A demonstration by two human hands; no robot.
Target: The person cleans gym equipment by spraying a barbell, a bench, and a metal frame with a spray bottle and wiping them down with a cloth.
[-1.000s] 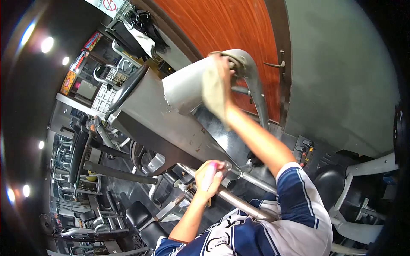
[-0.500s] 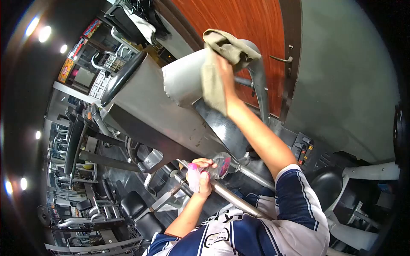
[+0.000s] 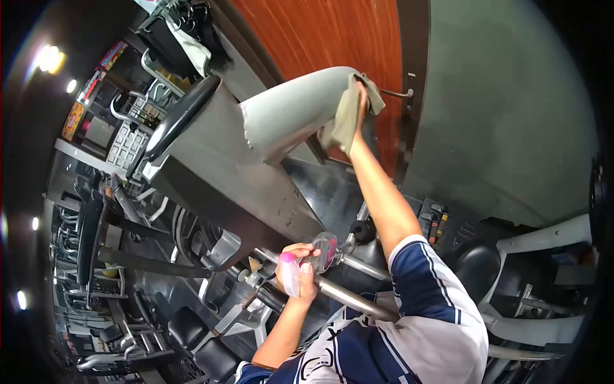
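Note:
In my left hand [image 3: 307,291], low in the middle, is a clear spray bottle [image 3: 326,251] with a pink-and-white spray head; my fingers wrap round its neck. My right hand [image 3: 362,102] reaches up and forward, gripping a beige cloth [image 3: 346,121]. That cloth lies against the far end of a curved, light grey machine arm [image 3: 294,105], covering part of it. The arm projects from the broad grey body of a gym machine [image 3: 256,185]. Below the bottle runs a metal bar [image 3: 348,297], close to my left hand.
Behind the machine arm stands a reddish wooden door [image 3: 332,38] with a metal handle [image 3: 400,94]. A grey wall [image 3: 499,109] rises on the right. Black padded seats [image 3: 188,328] and other gym equipment fill the left side. Another black pad [image 3: 476,265] is at the lower right.
My right hand has moved the cloth from the top of the curved arm down to its far end, baring the arm's upper surface. The view has shifted slightly. My left hand keeps the bottle.

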